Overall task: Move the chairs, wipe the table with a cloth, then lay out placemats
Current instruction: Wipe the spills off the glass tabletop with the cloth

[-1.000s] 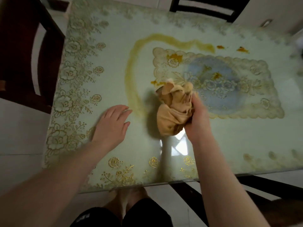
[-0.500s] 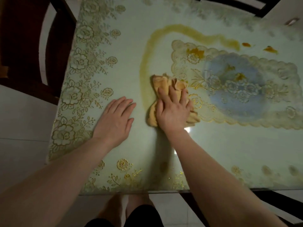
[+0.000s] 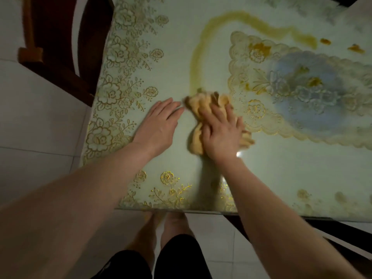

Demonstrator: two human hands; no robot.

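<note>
Cloth (image 3: 201, 109), yellow-tan and all bunched up, lies on the surface (image 3: 281, 168) under the right hand (image 3: 220, 135). This hand is spread flat with its fingers wide and presses down on the cloth. Parts of the cloth stick out past the fingertips and on both sides of the palm. The cloth and the hand look a bit blurry.

The left hand (image 3: 159, 122) lies flat on the surface too, just beside the cloth on its left side. Its fingers are straight and close together, and it holds nothing. Its fingertips almost reach the edge of the cloth.

The surface is pale green and shiny, with gold flowers (image 3: 112, 93) drawn along its left and near edges. A yellow smear (image 3: 203, 47) runs in a long curve up from the cloth and then off to the right. A few orange blobs (image 3: 325, 41) sit at the far end of the smear. To the right of the cloth is a lace mat shape (image 3: 302, 93) with a blue middle and some orange spots on it.

A dark wooden chair (image 3: 60, 47) stands at the left end of the surface, on the white tile floor (image 3: 36, 121). The person's bare feet (image 3: 161, 228) and black shorts (image 3: 171, 262) show below the near edge.
</note>
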